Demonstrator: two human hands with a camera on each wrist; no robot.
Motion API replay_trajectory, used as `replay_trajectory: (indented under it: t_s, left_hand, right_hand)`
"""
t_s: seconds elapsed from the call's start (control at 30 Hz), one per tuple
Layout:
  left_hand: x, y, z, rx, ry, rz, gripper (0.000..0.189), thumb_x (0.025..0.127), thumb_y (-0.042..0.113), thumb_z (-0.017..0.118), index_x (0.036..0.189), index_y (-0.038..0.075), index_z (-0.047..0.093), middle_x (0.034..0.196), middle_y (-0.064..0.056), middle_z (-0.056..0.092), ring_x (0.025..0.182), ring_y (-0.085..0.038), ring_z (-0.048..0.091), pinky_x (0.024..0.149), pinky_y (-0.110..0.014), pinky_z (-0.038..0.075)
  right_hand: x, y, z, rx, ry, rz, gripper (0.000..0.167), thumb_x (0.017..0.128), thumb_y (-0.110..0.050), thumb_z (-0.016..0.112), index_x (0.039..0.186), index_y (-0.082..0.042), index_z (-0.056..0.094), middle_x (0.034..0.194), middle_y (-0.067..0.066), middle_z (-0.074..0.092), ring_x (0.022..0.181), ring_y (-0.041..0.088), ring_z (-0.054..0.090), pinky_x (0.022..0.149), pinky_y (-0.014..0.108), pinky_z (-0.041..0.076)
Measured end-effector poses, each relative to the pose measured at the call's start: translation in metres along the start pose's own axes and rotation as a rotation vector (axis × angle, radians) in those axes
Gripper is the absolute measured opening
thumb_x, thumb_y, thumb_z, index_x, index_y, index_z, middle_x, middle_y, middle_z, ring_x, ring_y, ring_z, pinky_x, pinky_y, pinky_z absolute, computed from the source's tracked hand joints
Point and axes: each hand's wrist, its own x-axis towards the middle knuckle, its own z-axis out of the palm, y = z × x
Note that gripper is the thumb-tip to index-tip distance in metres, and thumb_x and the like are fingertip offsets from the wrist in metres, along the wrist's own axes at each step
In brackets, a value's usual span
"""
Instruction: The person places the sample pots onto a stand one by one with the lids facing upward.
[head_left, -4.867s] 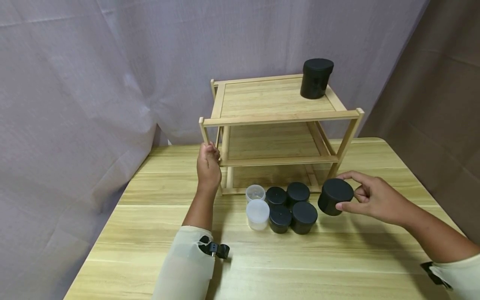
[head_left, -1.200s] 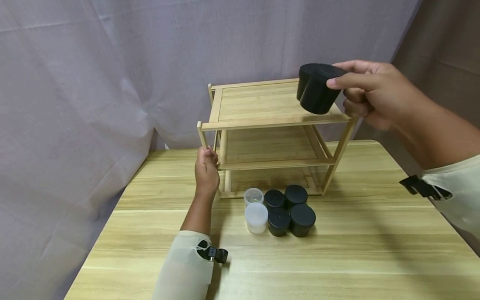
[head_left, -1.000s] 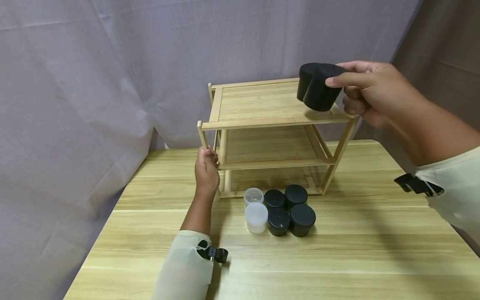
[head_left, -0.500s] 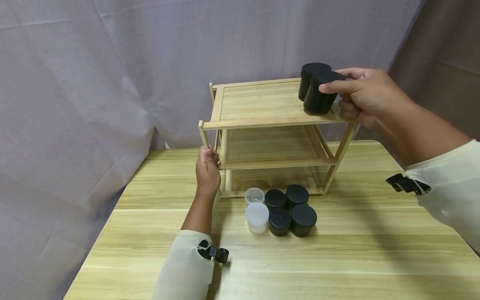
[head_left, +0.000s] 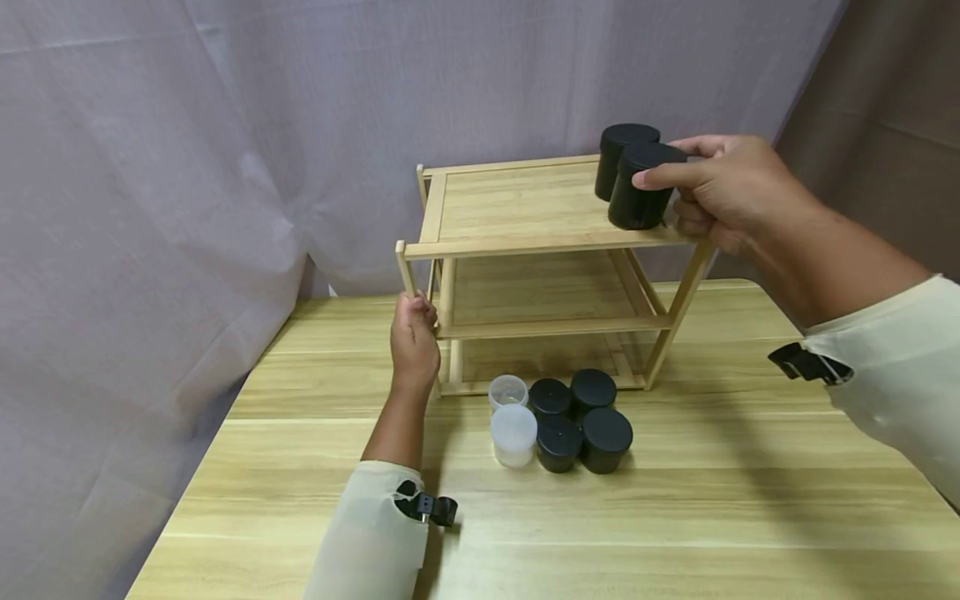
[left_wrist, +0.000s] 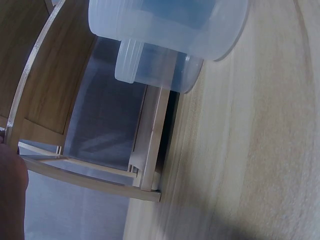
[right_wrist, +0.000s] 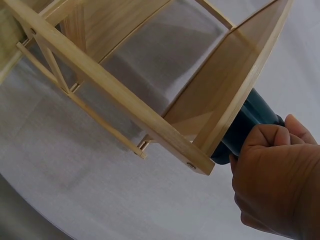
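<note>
My right hand (head_left: 738, 187) pinches a black lidded jar (head_left: 637, 200) between thumb and fingers at the right front of the top shelf. The jar stands upright, its base right at the shelf surface. Close behind it is a second black jar (head_left: 613, 158), partly hidden by the held one. My left hand (head_left: 415, 342) grips the front left post of the three-tier wooden rack (head_left: 525, 246). In the right wrist view, the right hand (right_wrist: 280, 175) is beside the rack's top corner, with dark jar sides showing past the shelf edge.
On the wooden table (head_left: 600, 533), several black lidded jars (head_left: 606, 437) stand grouped before the rack. Left of them are a translucent lidded jar (head_left: 514, 433) and a clear cup (head_left: 508, 390). A grey curtain (head_left: 337, 100) hangs behind the rack.
My right hand has carried the black jar from the table up over the rack, then lowered it to the top shelf in front of the other jar. My left hand stays on the post.
</note>
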Motion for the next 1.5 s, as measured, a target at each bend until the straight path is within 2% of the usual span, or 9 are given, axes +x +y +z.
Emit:
replay_trajectory:
  t_s: [0.17, 0.3, 0.5, 0.63, 0.73, 0.87, 1.03, 1.13, 1.5]
  left_hand:
    - [0.001, -0.001, 0.0, 0.004, 0.004, 0.001, 0.077, 0.098, 0.071, 0.032, 0.103, -0.003, 0.049, 0.08, 0.001, 0.043, 0.07, -0.008, 0.039, 0.064, -0.021, 0.036]
    - [0.001, -0.001, 0.001, 0.009, 0.008, -0.002, 0.077, 0.098, 0.073, 0.031, 0.103, -0.002, 0.05, 0.08, 0.001, 0.043, 0.07, -0.008, 0.04, 0.064, -0.021, 0.036]
    - [0.002, -0.001, 0.001, 0.01, 0.003, -0.003, 0.072, 0.103, 0.064, 0.031, 0.105, -0.005, 0.049, 0.08, 0.001, 0.043, 0.07, -0.008, 0.039, 0.064, -0.02, 0.036]
    - [0.003, -0.002, 0.001, 0.017, -0.004, -0.01, 0.077, 0.1, 0.068, 0.03, 0.107, -0.006, 0.048, 0.081, 0.001, 0.043, 0.07, -0.008, 0.039, 0.064, -0.02, 0.036]
    - [0.002, -0.002, 0.001, 0.011, -0.003, -0.015, 0.078, 0.1, 0.068, 0.03, 0.107, -0.007, 0.049, 0.081, 0.001, 0.043, 0.071, -0.009, 0.04, 0.065, -0.02, 0.037]
    - [0.001, -0.001, 0.001, 0.005, -0.002, -0.016, 0.069, 0.105, 0.059, 0.03, 0.106, -0.007, 0.049, 0.081, 0.001, 0.044, 0.071, -0.009, 0.04, 0.065, -0.02, 0.037]
    - [0.002, -0.002, 0.002, 0.008, -0.001, -0.015, 0.067, 0.105, 0.06, 0.03, 0.105, -0.004, 0.049, 0.08, 0.001, 0.043, 0.071, -0.008, 0.04, 0.064, -0.021, 0.037]
    - [0.003, -0.002, 0.002, -0.001, 0.001, -0.013, 0.068, 0.102, 0.063, 0.031, 0.103, -0.002, 0.049, 0.08, 0.002, 0.042, 0.07, -0.008, 0.039, 0.064, -0.021, 0.036]
    - [0.003, -0.001, 0.0, 0.004, 0.004, -0.022, 0.076, 0.098, 0.072, 0.029, 0.104, 0.0, 0.049, 0.079, 0.001, 0.042, 0.07, -0.008, 0.039, 0.064, -0.022, 0.036]
  right_hand:
    - [0.001, 0.0, 0.004, 0.007, 0.01, -0.001, 0.044, 0.088, 0.004, 0.087, 0.121, -0.011, 0.062, 0.081, 0.003, 0.068, 0.048, 0.012, 0.029, 0.044, 0.03, 0.023]
    - [0.001, -0.001, 0.005, -0.022, 0.018, 0.013, 0.048, 0.088, 0.003, 0.088, 0.124, -0.011, 0.058, 0.085, 0.003, 0.068, 0.047, 0.011, 0.033, 0.043, 0.029, 0.026]
    - [0.001, 0.0, 0.005, -0.061, 0.026, 0.025, 0.059, 0.088, 0.0, 0.089, 0.132, -0.013, 0.053, 0.089, 0.002, 0.067, 0.048, 0.011, 0.034, 0.044, 0.029, 0.027]
    - [0.001, 0.002, 0.005, -0.067, 0.015, 0.022, 0.061, 0.089, 0.0, 0.088, 0.136, -0.015, 0.052, 0.088, 0.002, 0.067, 0.048, 0.011, 0.032, 0.045, 0.03, 0.025]
    - [0.001, 0.002, 0.004, -0.055, 0.01, 0.028, 0.07, 0.089, 0.003, 0.088, 0.144, -0.015, 0.048, 0.09, 0.002, 0.067, 0.049, 0.012, 0.03, 0.046, 0.03, 0.024]
    - [0.0, 0.001, -0.001, -0.072, 0.017, 0.037, 0.09, 0.088, 0.007, 0.086, 0.16, -0.017, 0.038, 0.087, 0.0, 0.068, 0.05, 0.012, 0.029, 0.046, 0.03, 0.025]
    - [-0.005, 0.0, -0.006, -0.219, 0.018, 0.05, 0.111, 0.091, 0.004, 0.085, 0.175, -0.021, 0.017, 0.077, -0.008, 0.067, 0.049, 0.01, 0.033, 0.049, 0.029, 0.031]
    - [-0.01, 0.003, -0.004, -0.258, 0.031, 0.04, 0.112, 0.091, 0.003, 0.085, 0.176, -0.021, 0.016, 0.073, -0.009, 0.065, 0.049, 0.01, 0.034, 0.05, 0.029, 0.034]
    - [-0.036, 0.013, 0.014, -0.086, 0.188, -0.048, 0.102, 0.087, 0.012, 0.083, 0.169, -0.018, 0.031, 0.06, -0.008, 0.049, 0.05, 0.013, 0.028, 0.05, 0.029, 0.026]
